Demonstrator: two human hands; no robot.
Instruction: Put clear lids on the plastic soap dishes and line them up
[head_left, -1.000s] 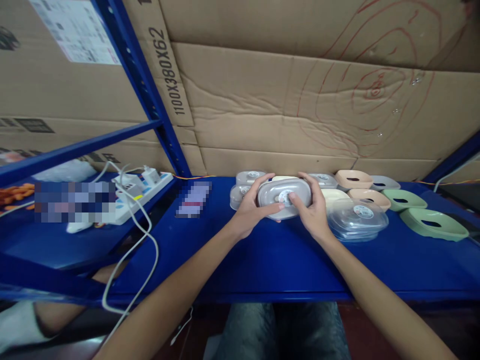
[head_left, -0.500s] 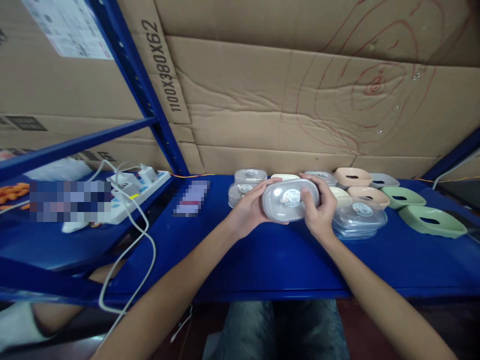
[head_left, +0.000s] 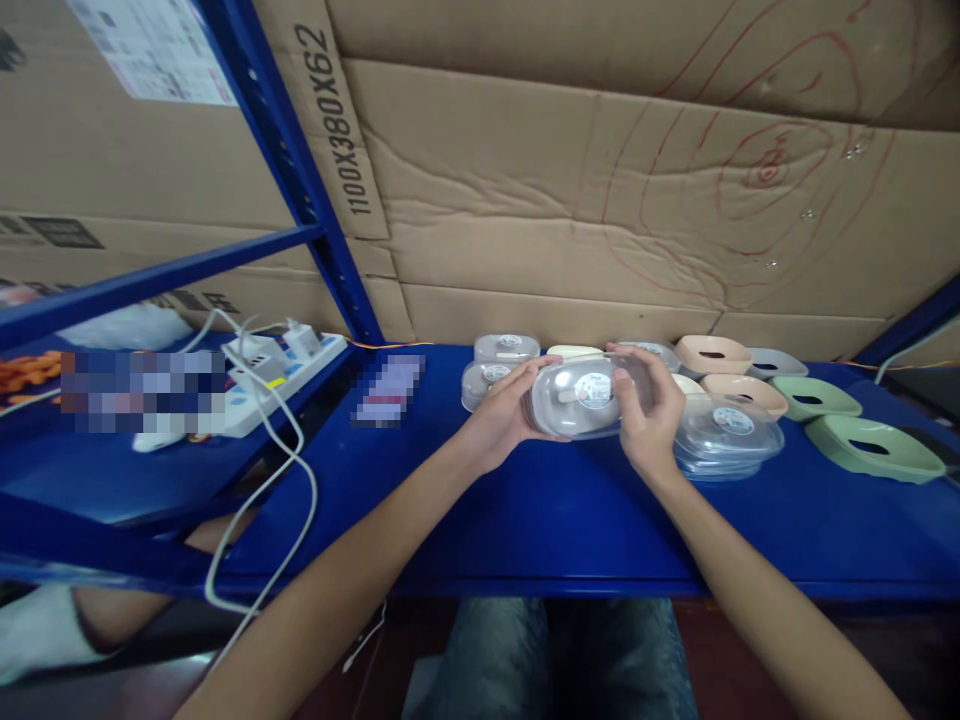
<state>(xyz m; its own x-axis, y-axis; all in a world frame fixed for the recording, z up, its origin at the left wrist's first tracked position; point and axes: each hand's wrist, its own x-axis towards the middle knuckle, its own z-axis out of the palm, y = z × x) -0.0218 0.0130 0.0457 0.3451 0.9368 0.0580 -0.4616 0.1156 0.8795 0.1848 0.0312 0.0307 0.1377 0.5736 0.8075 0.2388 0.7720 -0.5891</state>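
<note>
Creased cardboard walls back a blue shelf [head_left: 525,510]; blurred patches hide items at left. Green [head_left: 870,445] and peach [head_left: 712,353] oval trays sit right, beside clear lids [head_left: 727,435]. Left hand [head_left: 501,420] and right hand [head_left: 645,420] clasp a lidded clear box [head_left: 581,397] above the shelf

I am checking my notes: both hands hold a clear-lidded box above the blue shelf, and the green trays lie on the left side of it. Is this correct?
Not quite. In the head view both hands, left hand and right hand, do hold the clear-lidded box above the blue shelf, but the green trays lie on its right side.
</note>
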